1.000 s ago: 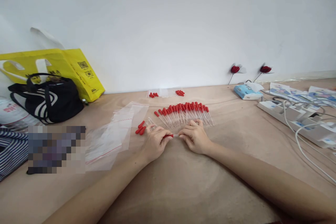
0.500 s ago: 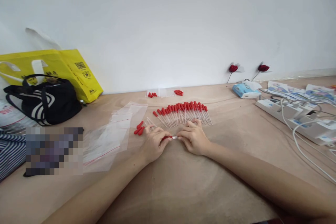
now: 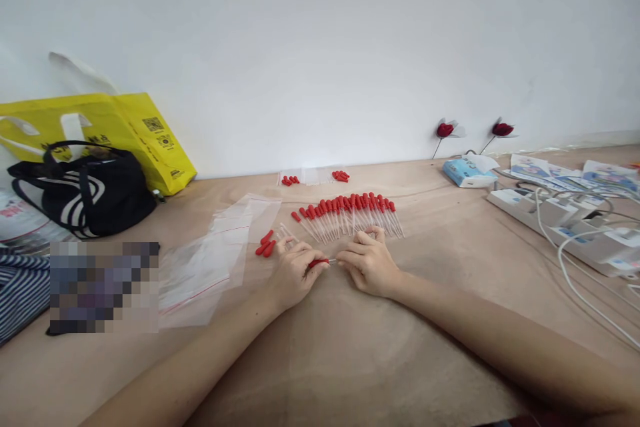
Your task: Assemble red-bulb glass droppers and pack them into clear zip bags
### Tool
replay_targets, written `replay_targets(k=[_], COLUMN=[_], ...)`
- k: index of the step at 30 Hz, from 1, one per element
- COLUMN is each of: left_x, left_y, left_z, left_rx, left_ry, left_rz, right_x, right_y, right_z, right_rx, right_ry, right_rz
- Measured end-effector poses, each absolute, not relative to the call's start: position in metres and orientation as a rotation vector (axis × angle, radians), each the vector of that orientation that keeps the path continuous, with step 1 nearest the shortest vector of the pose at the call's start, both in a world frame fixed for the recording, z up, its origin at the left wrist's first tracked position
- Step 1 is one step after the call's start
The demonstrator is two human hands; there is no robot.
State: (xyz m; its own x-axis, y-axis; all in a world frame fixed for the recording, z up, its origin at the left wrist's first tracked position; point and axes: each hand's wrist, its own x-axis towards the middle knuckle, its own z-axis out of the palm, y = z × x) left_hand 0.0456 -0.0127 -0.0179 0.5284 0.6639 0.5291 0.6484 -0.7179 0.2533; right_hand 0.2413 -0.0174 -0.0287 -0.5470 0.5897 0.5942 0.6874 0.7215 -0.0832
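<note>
Between the fingers of my left hand [image 3: 296, 275] is a red rubber bulb [image 3: 319, 263], its tip pointing right. My right hand [image 3: 369, 261] pinches a clear dropper tube [image 3: 333, 261] whose end meets the bulb; most of the tube is hidden by the fingers. Just beyond both hands lies a fanned row of droppers [image 3: 350, 210] with red bulbs on clear tubes. Beside my left hand, 3 loose red bulbs [image 3: 266, 244] rest on the table. A few bare clear tubes [image 3: 287, 233] lie behind that hand.
Clear zip bags [image 3: 215, 260] are spread at the left. Small bags with red bulbs [image 3: 315, 177] lie by the wall. A black bag [image 3: 95, 193] and a yellow bag [image 3: 160, 140] stand far left. At the right are a tissue pack [image 3: 470, 172] and a power strip [image 3: 560, 220] with cables.
The gap between my two hands has narrowed slightly, and less of the clear tube shows between the bulb and my right fingers. The other things lie as before.
</note>
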Motion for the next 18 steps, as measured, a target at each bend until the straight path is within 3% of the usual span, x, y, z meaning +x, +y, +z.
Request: replay_targets(k=[18], left_x=[0.043], left_y=[-0.013], left_z=[-0.014], left_rx=[2.742], left_ry=[1.220], left_rz=[0.988], right_x=[0.255], right_y=[-0.015], right_z=[-0.023], right_rx=[-1.002], right_ry=[-2.361], right_rz=[-0.117])
